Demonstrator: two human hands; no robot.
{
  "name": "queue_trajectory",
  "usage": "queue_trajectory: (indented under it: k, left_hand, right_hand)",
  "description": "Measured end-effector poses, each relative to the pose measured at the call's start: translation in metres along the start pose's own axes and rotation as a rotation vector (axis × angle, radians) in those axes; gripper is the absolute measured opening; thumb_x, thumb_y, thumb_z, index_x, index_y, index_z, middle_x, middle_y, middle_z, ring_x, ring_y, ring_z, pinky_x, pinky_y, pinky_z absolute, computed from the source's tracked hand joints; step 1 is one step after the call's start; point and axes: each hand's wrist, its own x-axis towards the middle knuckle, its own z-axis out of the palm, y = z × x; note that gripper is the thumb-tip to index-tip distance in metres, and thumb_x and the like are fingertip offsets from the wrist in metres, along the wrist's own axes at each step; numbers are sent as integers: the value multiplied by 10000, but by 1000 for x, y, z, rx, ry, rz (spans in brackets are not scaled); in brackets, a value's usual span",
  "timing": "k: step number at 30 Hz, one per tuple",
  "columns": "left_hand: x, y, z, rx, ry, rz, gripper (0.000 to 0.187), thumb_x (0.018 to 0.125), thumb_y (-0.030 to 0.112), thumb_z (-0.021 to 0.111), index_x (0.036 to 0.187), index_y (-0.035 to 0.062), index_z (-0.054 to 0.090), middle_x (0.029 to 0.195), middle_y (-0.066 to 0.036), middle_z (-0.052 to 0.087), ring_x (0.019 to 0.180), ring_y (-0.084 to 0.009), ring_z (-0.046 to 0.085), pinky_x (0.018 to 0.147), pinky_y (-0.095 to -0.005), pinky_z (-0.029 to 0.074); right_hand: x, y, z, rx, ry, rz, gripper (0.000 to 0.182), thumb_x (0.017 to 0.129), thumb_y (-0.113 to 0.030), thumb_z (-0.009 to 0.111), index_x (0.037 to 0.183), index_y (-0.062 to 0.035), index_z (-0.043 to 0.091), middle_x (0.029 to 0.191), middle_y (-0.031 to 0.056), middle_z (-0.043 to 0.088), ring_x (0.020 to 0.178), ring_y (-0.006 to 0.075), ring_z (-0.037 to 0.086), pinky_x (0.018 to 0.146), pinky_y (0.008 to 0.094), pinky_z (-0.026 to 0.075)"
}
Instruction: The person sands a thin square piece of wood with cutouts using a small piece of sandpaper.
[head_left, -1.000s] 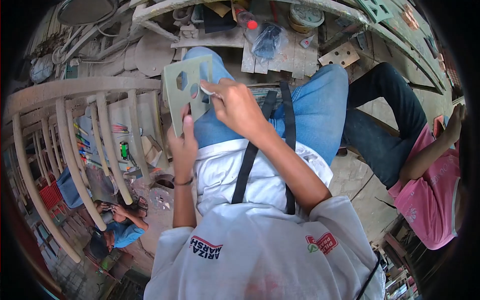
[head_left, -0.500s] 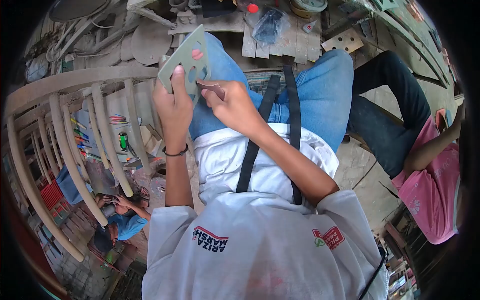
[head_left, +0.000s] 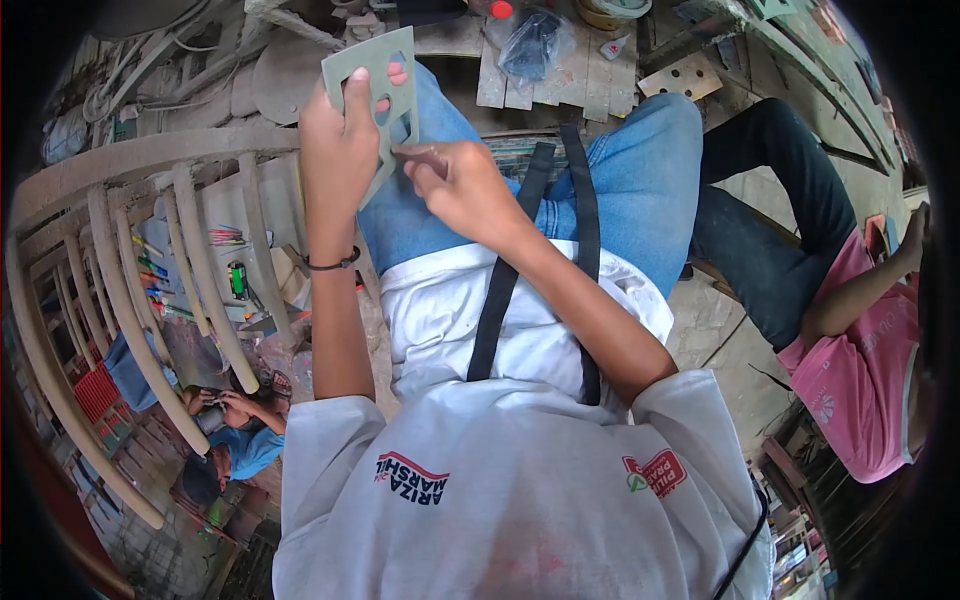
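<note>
We see the left hand (head_left: 340, 140) gripping a pale green panel (head_left: 378, 55) along its outer edge: thumb flat on the near face, other fingers behind. Pinkish fingertips show through two of the cut-outs, so we put the panel between thumb and fingers, tilted, over the jeans (head_left: 440, 115) at the left thigh. We can't tell if it touches the cloth. Right hand (head_left: 465, 185) is curled, pinching a small brown piece (head_left: 432, 161) between thumb and bent fingers; we can't make out the piece fully. Its index fingertip reaches the panel's inner side, by the lower cut-outs; we can't confirm contact. We also note a dark bracelet (head_left: 333, 262) on the left wrist.
</note>
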Motion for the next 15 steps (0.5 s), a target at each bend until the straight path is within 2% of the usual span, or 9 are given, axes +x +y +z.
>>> queue_trajectory:
  k: [2, 3, 5, 6, 8, 12, 15]
  left_hand:
    - [3, 0, 2, 1, -14, -3, 342, 1009, 199, 393, 1071, -33, 635, 975, -94, 700, 849, -142, 647, 771, -301, 535]
    - [4, -2, 2, 5, -15, -5, 342, 1009, 199, 393, 1071, -33, 635, 975, -94, 700, 849, -142, 647, 771, -301, 535]
    - [6, -3, -2, 28, -28, -16, 343, 1008, 198, 389, 1068, -37, 632, 970, -93, 701, 845, -142, 648, 764, -300, 536]
    - [7, -3, -4, 30, -31, -14, 343, 1008, 198, 389, 1068, -37, 632, 970, -93, 701, 845, -142, 648, 764, -300, 536]
    - [9, -3, -4, -29, -33, -15, 339, 1005, 187, 387, 1049, -40, 634, 961, -91, 702, 828, -140, 646, 754, -298, 537]
    - [11, -2, -1, 3, -14, -34, 336, 1002, 180, 388, 1024, -40, 641, 947, -88, 703, 807, -135, 640, 744, -298, 536]
    - [11, 8, -2, -45, 16, -32, 328, 997, 183, 399, 1005, -28, 649, 924, -83, 704, 762, -125, 629, 702, -288, 524]
  right_hand:
    - [6, -10, -3, 6, 7, 138, 271, 825, -6, 541, 1053, 78, 663, 787, 284, 640, 649, 286, 668, 648, 346, 498]
    - [3, -6, -1, 11, 7, 140, 271, 825, -6, 541, 1053, 78, 663, 787, 284, 640, 649, 286, 668, 648, 346, 498]
    - [-3, 6, 3, -32, -49, 79, 336, 857, -42, 515, 1157, 49, 635, 728, 105, 642, 639, 118, 561, 622, 285, 465]
    - [-1, 0, 3, -29, -46, 79, 336, 857, -42, 515, 1157, 49, 635, 728, 105, 642, 639, 118, 561, 622, 285, 465]
    - [6, -10, -3, -32, -20, 151, 271, 834, -34, 546, 1052, 73, 666, 793, 283, 641, 691, 295, 684, 662, 359, 500]
    - [3, -3, 2, 9, 16, 110, 274, 841, -49, 544, 1058, 66, 667, 799, 270, 651, 690, 294, 683, 664, 359, 502]
    - [4, -11, -2, -44, -53, 122, 276, 833, -36, 548, 1058, 74, 663, 799, 267, 656, 702, 284, 688, 667, 348, 504]
